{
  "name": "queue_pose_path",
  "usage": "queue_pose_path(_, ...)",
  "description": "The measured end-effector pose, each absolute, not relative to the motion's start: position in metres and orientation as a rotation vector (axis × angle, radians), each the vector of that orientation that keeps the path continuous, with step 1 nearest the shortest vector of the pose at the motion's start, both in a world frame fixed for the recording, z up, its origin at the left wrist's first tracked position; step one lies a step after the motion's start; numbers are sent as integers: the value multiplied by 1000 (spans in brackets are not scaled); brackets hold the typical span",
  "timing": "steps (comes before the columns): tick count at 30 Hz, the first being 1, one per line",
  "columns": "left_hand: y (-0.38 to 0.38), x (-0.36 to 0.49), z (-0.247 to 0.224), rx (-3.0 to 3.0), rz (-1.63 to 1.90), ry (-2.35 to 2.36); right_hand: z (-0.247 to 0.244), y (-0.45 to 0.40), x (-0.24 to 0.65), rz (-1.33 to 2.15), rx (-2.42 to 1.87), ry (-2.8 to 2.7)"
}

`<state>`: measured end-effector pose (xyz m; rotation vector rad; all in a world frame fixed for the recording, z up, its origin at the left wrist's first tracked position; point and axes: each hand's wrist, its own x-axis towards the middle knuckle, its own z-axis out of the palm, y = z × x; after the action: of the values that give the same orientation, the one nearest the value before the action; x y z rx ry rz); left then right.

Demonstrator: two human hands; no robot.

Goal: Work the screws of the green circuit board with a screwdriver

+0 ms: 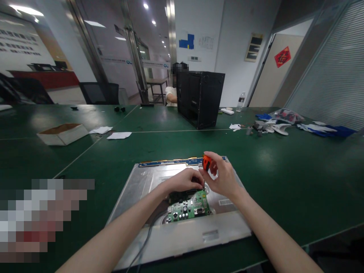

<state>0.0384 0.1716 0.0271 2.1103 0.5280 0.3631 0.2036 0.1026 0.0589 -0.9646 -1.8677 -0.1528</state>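
Note:
A flat silvery metal panel [227,223] lies on the green table, with a green circuit board [189,208] on its middle and a blue strip board [167,163] along its far edge. My right hand [220,174] grips the orange and black handle of a screwdriver [207,162], whose shaft points down at the board's far right corner. Beside that tip is my left hand [187,179], its fingers curled together and low over the far edge of the board; what they hold, if anything, is hidden. A grey cable [148,237] runs from the board towards me.
Beyond the panel stands a black computer case [201,98], with a person [171,94] partly behind it. An open white box [63,134] and papers [119,135] lie at left. Bags and small parts [267,126] are at the right, near a bottle [240,101].

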Motion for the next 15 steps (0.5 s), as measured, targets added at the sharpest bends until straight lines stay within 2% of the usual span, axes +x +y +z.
queue_pose_path(15, 171, 39, 28, 2118, 362, 528, 57, 104, 203, -149, -976, -1803)
